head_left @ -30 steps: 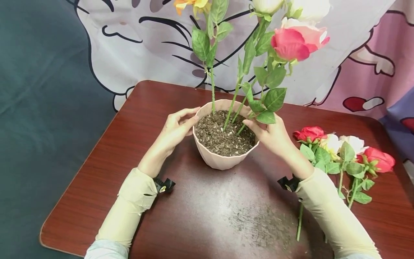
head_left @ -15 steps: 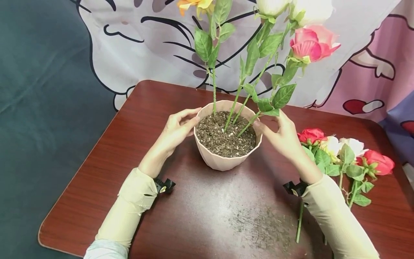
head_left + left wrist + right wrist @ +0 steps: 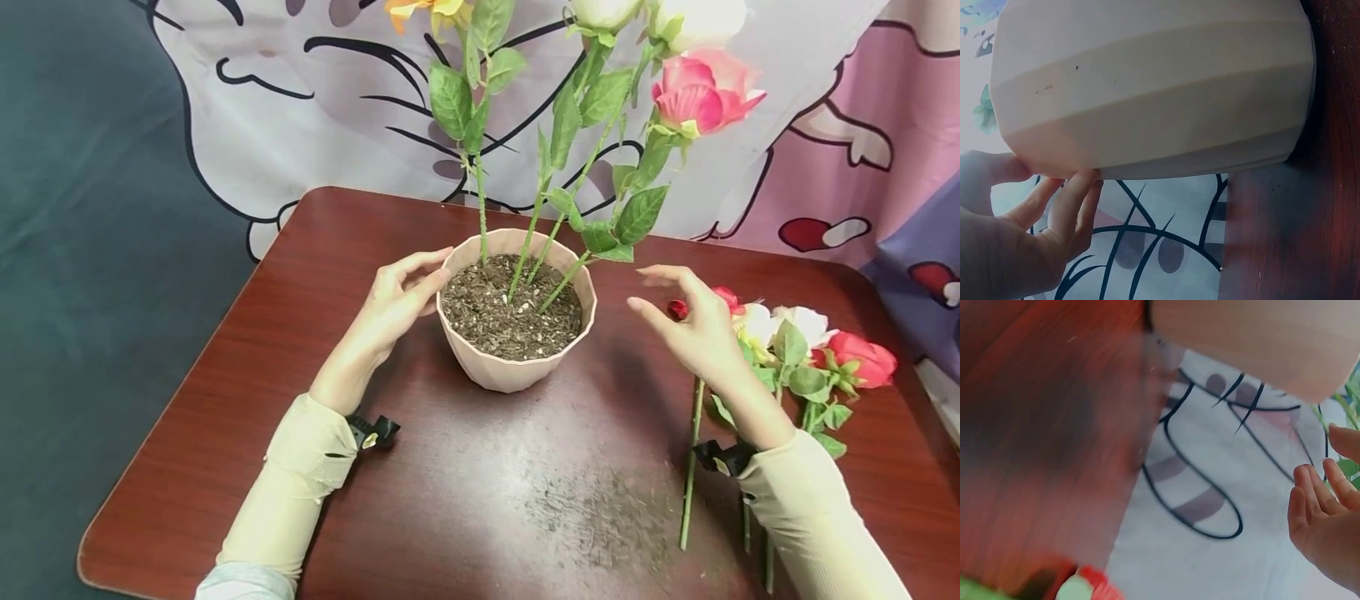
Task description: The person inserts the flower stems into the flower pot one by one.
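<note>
A pale pink faceted flowerpot (image 3: 504, 375) full of dark soil (image 3: 517, 321) stands on the table. Artificial flowers rise from it: a yellow-orange one (image 3: 431, 12) at left, two white ones (image 3: 697, 21) and a pink rose (image 3: 701, 93) leaning right. My left hand (image 3: 390, 304) touches the pot's left side, thumb near the rim; the left wrist view shows its fingertips against the outer wall (image 3: 1166, 106). Right of the pot, apart from it, my right hand (image 3: 693, 325) is in the air, thumb and fingers spread with nothing between them.
Cut artificial roses, red (image 3: 862, 358) and white (image 3: 802, 325), lie at the table's right, partly hidden behind my right hand and forearm. Scattered soil crumbs (image 3: 607, 521) cover part of the table's front. A cartoon cat curtain (image 3: 262, 125) hangs behind the table (image 3: 247, 400).
My right hand has let go of the pink rose's stem and moved right, away from the pot toward the lying roses. That rose now leans further right. My left hand stays at the pot.
</note>
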The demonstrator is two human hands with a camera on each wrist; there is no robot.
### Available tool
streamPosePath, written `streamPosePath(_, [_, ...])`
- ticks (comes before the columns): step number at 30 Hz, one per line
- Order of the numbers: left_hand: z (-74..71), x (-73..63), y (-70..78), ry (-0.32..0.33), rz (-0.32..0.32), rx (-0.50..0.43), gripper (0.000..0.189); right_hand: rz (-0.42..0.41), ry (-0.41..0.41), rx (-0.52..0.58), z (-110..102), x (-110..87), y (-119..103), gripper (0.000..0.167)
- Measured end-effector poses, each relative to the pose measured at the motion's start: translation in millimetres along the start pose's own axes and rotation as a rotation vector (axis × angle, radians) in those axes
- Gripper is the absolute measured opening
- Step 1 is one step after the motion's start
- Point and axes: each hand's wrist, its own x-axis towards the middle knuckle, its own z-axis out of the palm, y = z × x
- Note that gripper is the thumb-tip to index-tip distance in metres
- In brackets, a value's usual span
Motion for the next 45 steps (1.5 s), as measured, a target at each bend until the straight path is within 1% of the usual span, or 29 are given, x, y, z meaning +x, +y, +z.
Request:
streamPosePath(4, [-3.6, -0.6, -0.5, 0.005, 0.0, -0.007, 0.038, 0.042, -0.013, -0.008, -12.5, -12.5, 12.2, 0.04])
streamPosePath(8, [-5.9, -1.5, -0.5, 0.006, 0.002, -0.008, 0.039, 0.066, -0.025, -0.009, -24.7, -30.0, 24.6, 0.042])
streamPosePath(10, [-6.8, -1.4, -0.3, 0.008, 0.005, -0.006, 0.038, 0.079, -0.018, 0.021, -29.4, -39.3, 30.4, 0.042])
streamPosePath(13, [-8.3, -0.6, 0.2, 0.013, 0.011, -0.005, 0.038, 0.12, -0.009, 0.076, -35.0, -53.3, 36.5, 0.04])
streamPosePath(15, [-9.2, 0.4, 0.2, 0.017, 0.012, -0.007, 0.038, 0.146, -0.017, 0.121, -37.9, -62.5, 39.0, 0.04])
streamPosePath(17, [-9.7, 0.6, 0.4, 0.019, 0.011, -0.007, 0.038, 0.163, -0.034, 0.13, -40.3, -72.0, 39.8, 0.041])
streamPosePath(20, [-10.4, -0.3, -0.5, 0.022, 0.006, -0.002, 0.038, 0.169, -0.07, 0.108, -41.6, -85.6, 38.9, 0.039])
streamPosePath(24, [-10.3, -2.5, -2.5, 0.023, 0.005, 0.006, 0.038, 0.175, -0.12, -0.002, -39.7, -103.3, 37.1, 0.035])
streamPosePath(26, [-9.4, -3.2, -3.0, 0.018, 0.004, 0.006, 0.038, 0.201, -0.16, -0.069, -38.2, -112.0, 37.0, 0.033])
streamPosePath(28, [-8.3, -3.4, -3.0, 0.013, 0.002, 0.006, 0.038, 0.261, -0.219, -0.109, -37.2, -119.1, 36.9, 0.031])
streamPosePath(31, [-7.2, -3.5, -2.1, 0.009, -0.006, 0.004, 0.038, 0.398, -0.353, -0.128, -36.2, -126.7, 35.5, 0.032])
streamPosePath(34, [-6.7, -3.4, -1.3, 0.009, -0.007, -0.002, 0.038, 0.544, -0.48, -0.111, -34.8, -131.7, 34.2, 0.039])
streamPosePath(37, [-5.9, -3.4, 0.2, 0.01, -0.006, -0.002, 0.038, 0.645, -0.55, -0.088, -32.6, -135.3, 33.4, 0.043])
streamPosePath(39, [-4.8, -3.5, 1.4, 0.006, -0.007, 0.0, 0.038, 0.685, -0.566, -0.077, -31.3, -137.1, 33.1, 0.044])
streamPosePath(41, [-3.5, -3.6, 2.4, 0.001, -0.01, 0.001, 0.038, 0.697, -0.575, -0.076, -30.3, -138.5, 32.9, 0.044])
streamPosePath(45, [-1.4, -3.4, 3.8, -0.002, -0.013, -0.001, 0.038, 0.683, -0.578, -0.059, -30.2, -140.6, 36.4, 0.041])
